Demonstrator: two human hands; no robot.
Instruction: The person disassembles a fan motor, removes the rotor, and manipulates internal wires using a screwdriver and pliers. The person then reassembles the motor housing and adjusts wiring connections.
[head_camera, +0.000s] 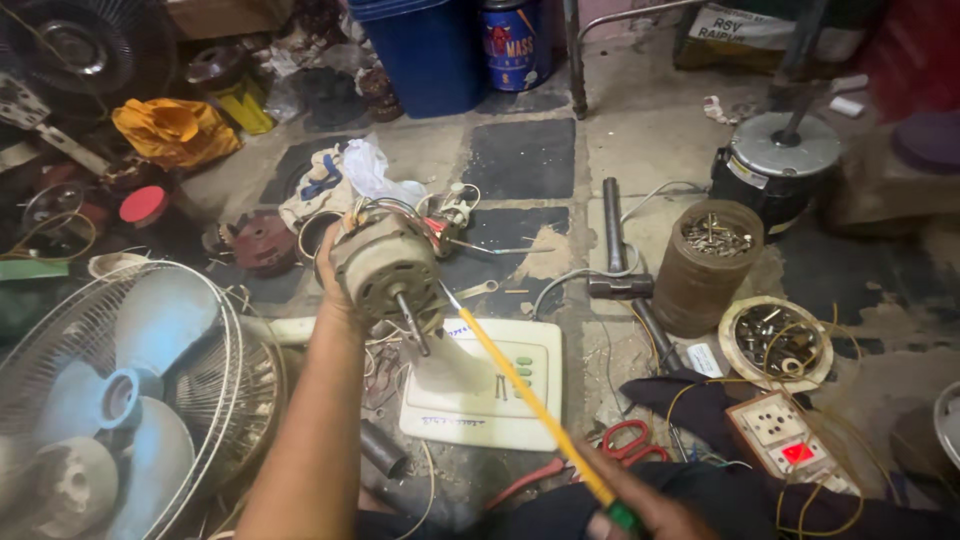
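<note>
My left hand (337, 290) grips a small grey electric fan motor (385, 268), lifted over the floor with its steel shaft (412, 324) pointing down towards me. My right hand (640, 510) holds a long screwdriver with a yellow shank (530, 400) and a green handle; its tip (447, 294) rests against the motor's lower right side. Loose wires hang off the back of the motor. Below it lies a white fan base with green buttons (490, 385).
A caged fan with blue blades (120, 390) lies at the left. To the right are a hammer (615, 245), a tub of screws (706, 262), a round dish of parts (775, 340), a socket tester box (790, 435), red scissors (630, 440) and a larger motor (780, 165).
</note>
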